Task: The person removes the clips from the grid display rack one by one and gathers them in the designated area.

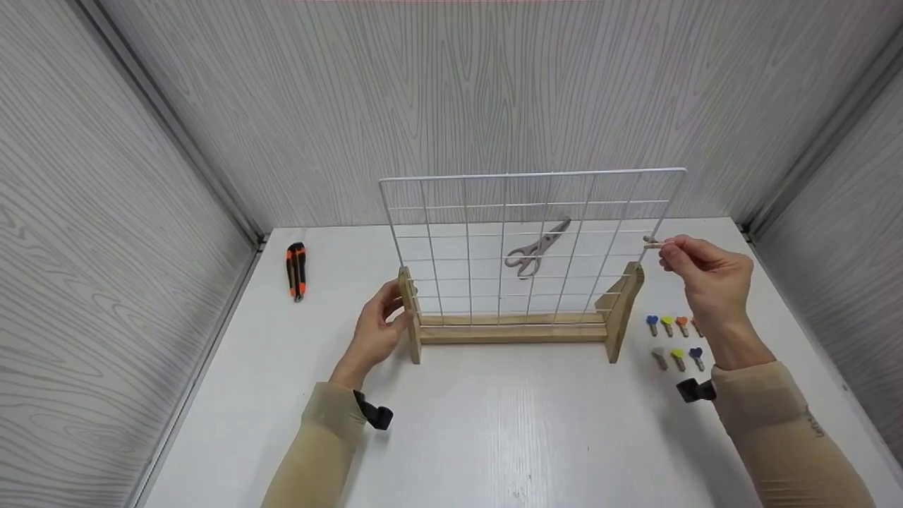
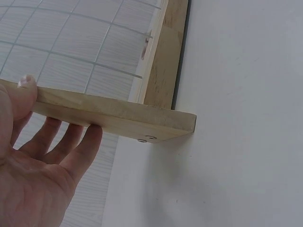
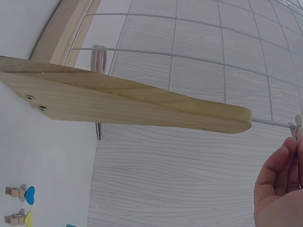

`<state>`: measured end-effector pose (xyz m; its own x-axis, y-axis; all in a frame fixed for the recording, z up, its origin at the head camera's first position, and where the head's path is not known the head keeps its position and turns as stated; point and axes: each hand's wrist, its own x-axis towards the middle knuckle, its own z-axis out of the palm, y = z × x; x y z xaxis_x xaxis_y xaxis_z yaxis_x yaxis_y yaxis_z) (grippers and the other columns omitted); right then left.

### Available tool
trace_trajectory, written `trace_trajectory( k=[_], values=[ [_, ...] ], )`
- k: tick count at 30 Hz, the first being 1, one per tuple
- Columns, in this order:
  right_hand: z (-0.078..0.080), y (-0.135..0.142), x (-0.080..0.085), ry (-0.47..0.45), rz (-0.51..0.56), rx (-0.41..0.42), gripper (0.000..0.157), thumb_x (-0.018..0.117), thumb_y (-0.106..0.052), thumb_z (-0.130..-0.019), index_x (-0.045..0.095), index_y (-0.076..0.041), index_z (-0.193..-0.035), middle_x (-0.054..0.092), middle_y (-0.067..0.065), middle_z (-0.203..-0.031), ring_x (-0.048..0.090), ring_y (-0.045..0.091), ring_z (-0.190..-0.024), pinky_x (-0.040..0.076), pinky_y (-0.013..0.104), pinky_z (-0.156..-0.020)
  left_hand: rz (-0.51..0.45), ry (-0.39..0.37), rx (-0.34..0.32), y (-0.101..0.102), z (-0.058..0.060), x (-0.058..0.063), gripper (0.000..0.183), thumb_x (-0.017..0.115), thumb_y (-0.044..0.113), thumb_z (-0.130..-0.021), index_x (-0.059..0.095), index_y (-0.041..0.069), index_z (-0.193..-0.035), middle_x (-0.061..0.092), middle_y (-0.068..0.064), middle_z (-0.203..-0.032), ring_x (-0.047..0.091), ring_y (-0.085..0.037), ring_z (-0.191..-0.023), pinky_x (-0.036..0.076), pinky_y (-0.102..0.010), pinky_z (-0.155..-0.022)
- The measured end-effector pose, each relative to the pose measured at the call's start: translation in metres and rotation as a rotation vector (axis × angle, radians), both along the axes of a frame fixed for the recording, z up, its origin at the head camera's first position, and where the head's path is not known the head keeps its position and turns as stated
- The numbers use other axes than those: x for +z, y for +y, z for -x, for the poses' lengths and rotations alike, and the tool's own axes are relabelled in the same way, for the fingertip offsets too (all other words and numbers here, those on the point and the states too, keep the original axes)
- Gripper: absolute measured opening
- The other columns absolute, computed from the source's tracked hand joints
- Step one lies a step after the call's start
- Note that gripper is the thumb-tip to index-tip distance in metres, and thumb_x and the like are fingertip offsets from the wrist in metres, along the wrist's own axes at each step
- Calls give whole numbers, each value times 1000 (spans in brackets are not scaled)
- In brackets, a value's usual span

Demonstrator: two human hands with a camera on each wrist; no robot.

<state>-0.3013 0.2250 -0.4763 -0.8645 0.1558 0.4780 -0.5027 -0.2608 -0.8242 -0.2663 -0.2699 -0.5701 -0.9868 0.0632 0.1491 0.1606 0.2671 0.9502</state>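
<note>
A white wire grid [image 1: 532, 174] stands upright in a wooden stand [image 1: 515, 335]. My left hand [image 1: 377, 328] holds the stand's left upright; in the left wrist view the thumb lies on one side of the board [image 2: 118, 111] and the fingers on the other. At the grid's right edge, above the right upright [image 1: 624, 310], my right hand [image 1: 712, 275] pinches a small wooden clothespin [image 1: 653, 245]. In the right wrist view this clothespin [image 3: 298, 124] meets the edge wire. Whether its jaws are clamped on the wire, I cannot tell.
Several small clothespins with coloured hearts [image 1: 678, 355] lie in two rows at the right, below my right forearm's inner side. Scissors [image 1: 529, 255] lie behind the grid. An orange and black utility knife [image 1: 296, 271] lies at the left. Grey wood-patterned walls enclose the white table [image 1: 508, 437].
</note>
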Motion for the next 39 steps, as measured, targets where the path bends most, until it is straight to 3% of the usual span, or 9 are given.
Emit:
trace_trajectory(
  k=[5,9,16,22,26,31,35,39],
  values=[
    [2,5,-1,84,-2,-26,14,76,18,-95,75,26,-107,87,8,-93,82,12,-81,70,19,-76,0,1,1,0,-1,1,59,68,-3,-108,49,1,-164,57,-25,-163,54,-48,-157,53,-58,-130],
    [0,14,1,58,-82,-117,16,77,17,-96,76,26,-109,88,4,-92,80,10,-77,67,16,-73,10,-7,4,-1,-1,2,60,67,-3,-108,49,1,-164,57,-24,-163,53,-46,-158,54,-55,-129],
    [-7,31,1,78,-274,-190,23,73,18,-98,76,20,-121,88,-4,-95,79,5,-80,67,12,-79,4,7,1,-1,-1,2,58,68,-4,-107,50,1,-163,59,-26,-161,55,-48,-156,55,-58,-128],
    [-11,47,-6,54,-289,-200,17,76,19,-96,74,25,-111,87,-1,-94,81,7,-79,67,14,-76,-6,5,-14,-1,-1,-1,59,65,-5,-108,48,1,-164,58,-25,-162,53,-49,-158,54,-57,-129],
    [-15,63,-15,-62,-362,-260,17,77,13,-97,75,22,-111,86,-6,-91,78,4,-77,64,12,-72,-1,10,-12,-1,0,-1,58,65,-5,-107,49,1,-163,58,-25,-162,54,-49,-157,52,-60,-130],
    [-17,86,-32,-235,-539,-359,21,79,0,-102,79,14,-117,81,-22,-89,70,-2,-77,57,9,-64,-8,10,-11,-1,1,-1,57,65,-4,-108,49,0,-163,58,-25,-162,54,-48,-157,50,-62,-132],
    [-18,107,-47,-381,-616,-339,26,79,-13,-106,80,6,-124,77,-27,-91,66,-2,-81,52,9,-63,-12,10,-6,-1,1,-1,58,66,-3,-108,49,-1,-163,58,-25,-162,54,-47,-157,52,-61,-130],
    [-18,128,-60,-561,-720,-254,30,72,-26,-112,79,-5,-133,74,-31,-94,65,-2,-87,53,11,-69,-6,9,-4,-1,1,-2,58,67,-2,-109,49,0,-164,58,-24,-162,54,-47,-157,53,-59,-130]
  ],
)
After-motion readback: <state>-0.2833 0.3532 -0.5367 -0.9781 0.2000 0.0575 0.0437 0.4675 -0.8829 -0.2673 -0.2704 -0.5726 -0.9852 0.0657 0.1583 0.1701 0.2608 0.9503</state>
